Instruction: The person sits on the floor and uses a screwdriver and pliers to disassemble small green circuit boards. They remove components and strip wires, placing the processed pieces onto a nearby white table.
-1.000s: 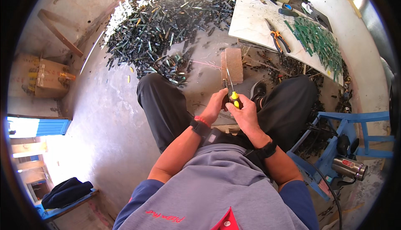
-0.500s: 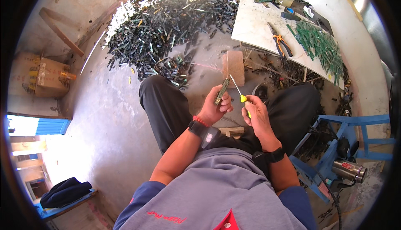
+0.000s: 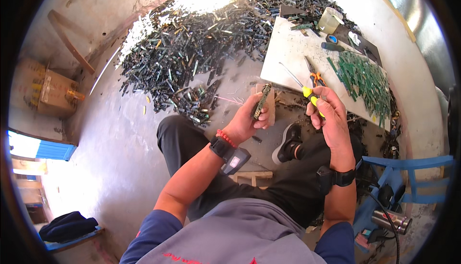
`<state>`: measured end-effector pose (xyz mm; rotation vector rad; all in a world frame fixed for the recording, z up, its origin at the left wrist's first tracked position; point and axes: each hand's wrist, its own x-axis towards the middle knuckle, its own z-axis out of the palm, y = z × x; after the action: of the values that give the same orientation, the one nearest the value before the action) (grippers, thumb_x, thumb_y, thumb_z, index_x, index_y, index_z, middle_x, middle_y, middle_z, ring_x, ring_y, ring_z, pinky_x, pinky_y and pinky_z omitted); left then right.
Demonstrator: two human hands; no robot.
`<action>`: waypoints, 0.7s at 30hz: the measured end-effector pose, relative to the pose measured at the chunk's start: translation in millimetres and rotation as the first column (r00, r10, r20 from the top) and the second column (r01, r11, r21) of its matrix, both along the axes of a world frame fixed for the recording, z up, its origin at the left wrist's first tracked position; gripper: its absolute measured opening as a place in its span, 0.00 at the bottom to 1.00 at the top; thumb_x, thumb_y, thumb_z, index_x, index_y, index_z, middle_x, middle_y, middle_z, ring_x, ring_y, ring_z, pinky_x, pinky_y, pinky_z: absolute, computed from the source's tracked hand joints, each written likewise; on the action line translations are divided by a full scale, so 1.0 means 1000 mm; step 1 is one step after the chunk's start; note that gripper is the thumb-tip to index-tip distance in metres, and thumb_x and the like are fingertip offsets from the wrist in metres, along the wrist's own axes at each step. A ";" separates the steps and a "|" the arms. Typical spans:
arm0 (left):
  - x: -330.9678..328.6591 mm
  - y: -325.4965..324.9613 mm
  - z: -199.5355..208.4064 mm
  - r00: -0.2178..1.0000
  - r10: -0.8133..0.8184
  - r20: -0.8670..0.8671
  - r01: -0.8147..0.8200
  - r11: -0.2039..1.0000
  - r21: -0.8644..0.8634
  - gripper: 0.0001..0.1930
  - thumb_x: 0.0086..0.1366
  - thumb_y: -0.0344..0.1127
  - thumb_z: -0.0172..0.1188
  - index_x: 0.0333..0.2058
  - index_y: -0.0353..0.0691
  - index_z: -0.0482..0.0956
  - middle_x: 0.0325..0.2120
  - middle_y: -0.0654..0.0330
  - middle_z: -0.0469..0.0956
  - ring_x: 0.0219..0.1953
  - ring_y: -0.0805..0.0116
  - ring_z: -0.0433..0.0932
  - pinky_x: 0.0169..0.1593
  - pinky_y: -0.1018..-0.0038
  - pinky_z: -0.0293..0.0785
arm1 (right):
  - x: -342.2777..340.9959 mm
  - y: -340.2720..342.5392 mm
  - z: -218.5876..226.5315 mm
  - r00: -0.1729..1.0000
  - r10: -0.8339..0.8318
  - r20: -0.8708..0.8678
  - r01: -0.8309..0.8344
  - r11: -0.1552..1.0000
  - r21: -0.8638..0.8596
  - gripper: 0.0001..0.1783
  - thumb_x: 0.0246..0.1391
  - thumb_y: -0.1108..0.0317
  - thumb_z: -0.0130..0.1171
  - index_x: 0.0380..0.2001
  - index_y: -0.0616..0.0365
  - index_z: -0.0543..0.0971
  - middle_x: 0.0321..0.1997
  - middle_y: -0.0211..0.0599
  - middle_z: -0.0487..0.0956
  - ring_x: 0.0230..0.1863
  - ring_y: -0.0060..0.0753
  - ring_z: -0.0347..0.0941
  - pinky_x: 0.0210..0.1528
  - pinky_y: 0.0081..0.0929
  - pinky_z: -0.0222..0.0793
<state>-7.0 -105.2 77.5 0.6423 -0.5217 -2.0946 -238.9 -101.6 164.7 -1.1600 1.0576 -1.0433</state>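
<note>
Slim strip of rigid-looking, speckled material slants upward in the left hand, whose fingers are curled snugly round its lower part; it is long and narrow, mottled green and brown, grainy on its visible face, the finer detail too small to make out. The right hand, well apart from it, is closed on a screwdriver with a yellow-and-black handle and a thin, straight metal shaft that points up to the left, clear of the strip. A red beaded bracelet circles the left wrist, next to a dark band. Just behind the left hand is a reddish-brown block, partly hidden. Beyond the screwdriver, pliers with orange-and-black handles lie on a smooth, pale, straight-edged board; its right side bears a loose heap of thin, flat green strips, and near its far end stands a cloudy, translucent container. Farther out, a broad pile of dark, hard-edged slivers, some glinting, spreads over the scuffed grey floor. Toward the left edge sits a cardboard box; at lower right, a shiny metal flask is near a blue frame.
</note>
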 end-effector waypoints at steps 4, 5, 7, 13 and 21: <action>-0.001 -0.036 0.006 0.983 -0.106 -0.150 0.097 0.993 -0.065 0.23 0.73 0.55 0.37 0.24 0.46 0.65 0.17 0.69 0.60 0.15 0.76 0.54 0.30 0.74 0.58 | -0.005 -0.027 -0.011 0.997 0.015 -0.077 -0.015 1.000 -0.010 0.14 0.64 0.65 0.48 0.49 0.58 0.71 0.29 0.32 0.76 0.20 0.14 0.61 0.21 0.13 0.55; -0.001 -0.044 -0.001 0.968 -0.130 -0.215 0.124 0.991 -0.042 0.23 0.73 0.54 0.36 0.24 0.46 0.65 0.17 0.69 0.60 0.15 0.76 0.55 0.30 0.74 0.57 | -0.009 -0.029 -0.017 0.998 0.002 -0.057 0.000 1.000 0.029 0.13 0.63 0.66 0.50 0.49 0.58 0.71 0.27 0.30 0.74 0.19 0.13 0.59 0.20 0.13 0.54; 0.002 -0.059 -0.014 0.931 -0.158 -0.328 0.159 0.987 -0.024 0.23 0.73 0.54 0.36 0.24 0.47 0.65 0.17 0.69 0.60 0.15 0.76 0.55 0.30 0.74 0.57 | -0.012 -0.031 -0.029 0.997 -0.042 -0.072 0.049 0.995 0.092 0.13 0.63 0.67 0.53 0.48 0.58 0.70 0.25 0.27 0.71 0.18 0.11 0.57 0.18 0.11 0.51; -0.006 -0.083 -0.025 0.903 -0.082 -0.422 0.139 0.985 0.107 0.23 0.73 0.54 0.38 0.22 0.49 0.67 0.16 0.71 0.61 0.14 0.76 0.56 0.30 0.74 0.58 | -0.020 -0.038 -0.040 0.992 -0.010 -0.128 0.035 0.980 0.194 0.14 0.62 0.66 0.57 0.46 0.63 0.72 0.28 0.31 0.77 0.23 0.11 0.62 0.24 0.12 0.59; -0.014 -0.086 -0.030 0.923 -0.108 -0.370 0.164 0.979 0.123 0.22 0.73 0.52 0.37 0.23 0.49 0.67 0.16 0.71 0.61 0.14 0.76 0.54 0.30 0.75 0.56 | -0.007 -0.039 -0.039 0.993 -0.060 -0.105 0.086 0.959 0.269 0.12 0.64 0.65 0.53 0.43 0.63 0.73 0.28 0.31 0.79 0.21 0.11 0.62 0.23 0.11 0.58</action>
<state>-21.0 -191.6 47.0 0.2943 -0.2028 -2.3329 -245.5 -140.3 125.4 -0.9598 1.2850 -0.8725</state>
